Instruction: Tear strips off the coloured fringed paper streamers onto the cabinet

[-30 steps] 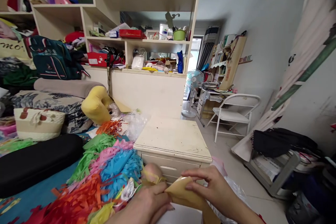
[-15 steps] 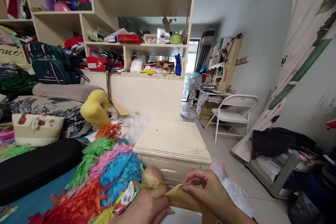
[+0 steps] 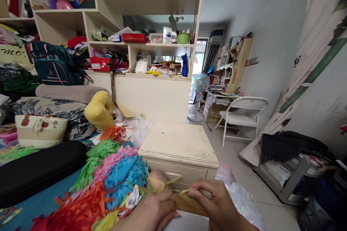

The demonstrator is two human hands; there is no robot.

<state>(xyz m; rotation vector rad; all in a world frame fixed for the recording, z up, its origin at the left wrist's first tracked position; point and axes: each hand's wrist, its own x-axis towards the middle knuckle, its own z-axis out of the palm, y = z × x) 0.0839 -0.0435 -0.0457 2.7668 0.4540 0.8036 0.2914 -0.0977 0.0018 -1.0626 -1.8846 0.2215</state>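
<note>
At the bottom centre, my left hand (image 3: 158, 207) is closed on the left side of a yellow-brown sheet of paper (image 3: 187, 203). My right hand (image 3: 215, 200) pinches the sheet's upper edge between thumb and fingers. Just below the sheet lies a flat white thing (image 3: 188, 221), perhaps card or paper, cut off by the frame's lower edge. Thin yellow strips (image 3: 159, 184) hang across a knee behind my left hand. A bundled white cord (image 3: 133, 197) rests left of that hand, beside heaps of red strips (image 3: 81, 207) and blue strips (image 3: 126, 177).
A cream nightstand (image 3: 179, 140) stands right ahead. Green strips (image 3: 100, 158), a black padded case (image 3: 40, 173) and a woven bag (image 3: 40, 130) lie on the bed to the left. Clear plastic (image 3: 241, 202) sits at the right, near a white folding chair (image 3: 241, 115).
The paper's upper edge has tilted over, so less of its face shows. My right hand has turned slightly, still pinching it. My left hand keeps its hold.
</note>
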